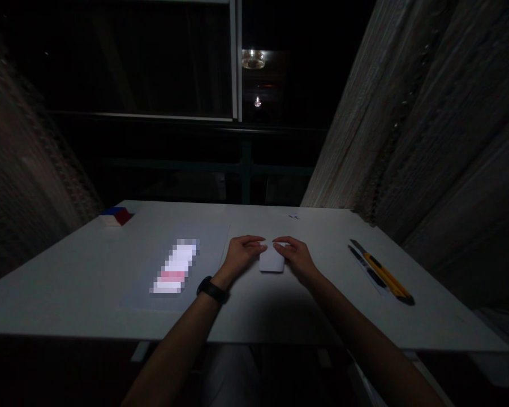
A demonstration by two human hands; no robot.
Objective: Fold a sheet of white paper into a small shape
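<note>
A small white piece of paper (272,262), seemingly folded, is between my hands near the middle of the table. At its upper left corner, my left hand (242,254) pinches the edge with thumb and fingers; a black band is around that wrist. My right hand (297,255) grips the upper right corner in the same way, its thumb lying over the paper. Both sets of fingertips sit close together along the far edge. The paper's underside is hidden.
On the white table (254,322), a lit, blurred phone (176,268) lies on a pale sheet (214,249) at left. A yellow box cutter (385,276) and a dark pen (367,265) lie at right. A multicoloured block (115,216) sits far left. Curtains (365,102) flank a dark window.
</note>
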